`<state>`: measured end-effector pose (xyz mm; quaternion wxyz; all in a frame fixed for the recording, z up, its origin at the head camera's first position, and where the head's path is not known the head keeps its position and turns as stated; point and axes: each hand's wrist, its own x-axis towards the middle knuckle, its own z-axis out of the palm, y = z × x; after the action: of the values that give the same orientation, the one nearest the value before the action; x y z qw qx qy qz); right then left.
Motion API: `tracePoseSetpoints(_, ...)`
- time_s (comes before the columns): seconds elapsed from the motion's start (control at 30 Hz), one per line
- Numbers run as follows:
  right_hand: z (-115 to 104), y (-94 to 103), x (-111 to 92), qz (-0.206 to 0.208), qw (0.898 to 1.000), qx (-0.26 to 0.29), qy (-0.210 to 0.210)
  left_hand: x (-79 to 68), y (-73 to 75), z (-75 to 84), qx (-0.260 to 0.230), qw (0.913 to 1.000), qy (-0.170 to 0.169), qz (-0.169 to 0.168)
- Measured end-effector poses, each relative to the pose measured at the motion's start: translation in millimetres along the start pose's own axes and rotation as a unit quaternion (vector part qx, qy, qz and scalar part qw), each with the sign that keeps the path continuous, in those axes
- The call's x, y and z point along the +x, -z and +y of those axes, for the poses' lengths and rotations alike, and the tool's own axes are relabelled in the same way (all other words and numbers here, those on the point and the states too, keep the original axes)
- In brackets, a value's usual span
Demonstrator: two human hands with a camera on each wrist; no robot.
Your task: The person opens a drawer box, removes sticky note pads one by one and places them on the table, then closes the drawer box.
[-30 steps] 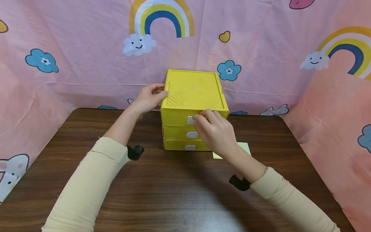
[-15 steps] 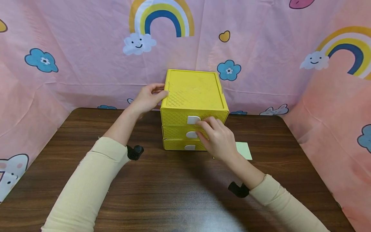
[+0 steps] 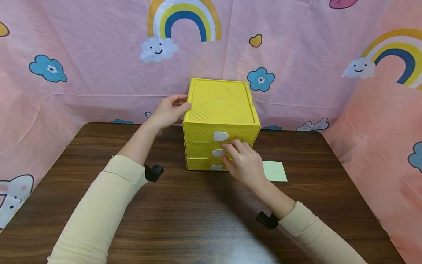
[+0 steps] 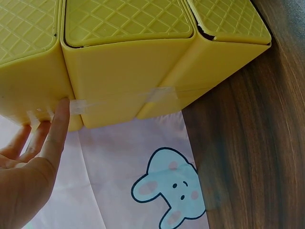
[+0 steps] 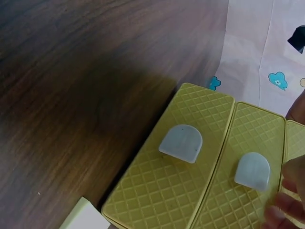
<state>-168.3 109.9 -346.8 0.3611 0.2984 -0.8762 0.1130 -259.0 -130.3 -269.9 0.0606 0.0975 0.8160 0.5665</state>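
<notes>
A yellow three-drawer box stands on the dark wooden table, its drawers pushed in. Each drawer front carries a white tab handle: the top handle, the middle handle and the bottom handle. My left hand rests on the box's left side, thumb at the top edge; in the left wrist view its extended fingers touch the side wall. My right hand hovers before the middle drawer, fingers bent and thumb apart, close to the middle handle. In the right wrist view a gap shows between them.
Pale green paper lies on the table to the right of the box, partly behind my right hand. Clear tape runs across the box's side. A pink patterned cloth hangs behind and beside the table.
My right hand has moved down from the top handle to the middle handle, uncovering the top one and more of the green paper. The left hand stays put.
</notes>
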Motion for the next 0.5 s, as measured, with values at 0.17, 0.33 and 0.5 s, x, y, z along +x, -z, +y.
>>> tracePoseSetpoints(0.17,0,-3.7,-2,-0.022,1.000,-0.007,-0.012,0.3,-0.3,0.0,-0.003,1.0000,0.000,0.002)
tracePoseSetpoints(0.33,-1,-7.8,-5,-0.027,0.999,-0.005,-0.018,0.2,-0.5,-0.3,-0.001,1.0000,0.006,0.005)
tracePoseSetpoints(0.5,-2,-11.1,-5,-0.021,1.000,-0.006,-0.018,0.1,-0.7,-0.1,-0.002,0.9999,0.007,0.008)
